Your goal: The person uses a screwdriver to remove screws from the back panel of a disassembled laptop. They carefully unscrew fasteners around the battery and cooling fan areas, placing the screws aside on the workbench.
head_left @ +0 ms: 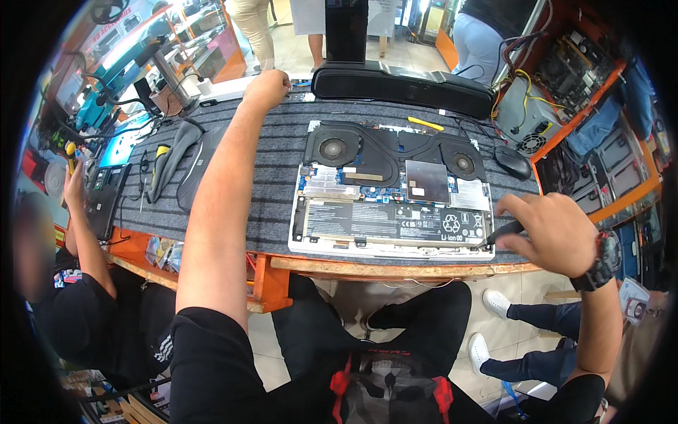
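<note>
An opened laptop (395, 191) lies on the grey striped mat with its insides showing: two fans (337, 150), a black battery (388, 219) along the near side and a dark square touchpad-sized plate (426, 182) above it. My right hand (554, 230), with a watch on its wrist, is closed round a dark screwdriver (507, 232). The tool's tip meets the laptop's near right corner. Stretched far across the mat, my left hand (267, 89) has its fingers pinched together beside a strip of small parts (302, 86); whatever they hold is too small to make out.
Behind the laptop stands a long black soundbar (402, 88). A yellow tool (426, 124) lies near it, and a black mouse (513, 162) rests at the right. Left are a grey cloth-like item (173, 152) and another opened laptop (109, 198). A co-worker's hand (73, 184) holds a yellow-handled screwdriver.
</note>
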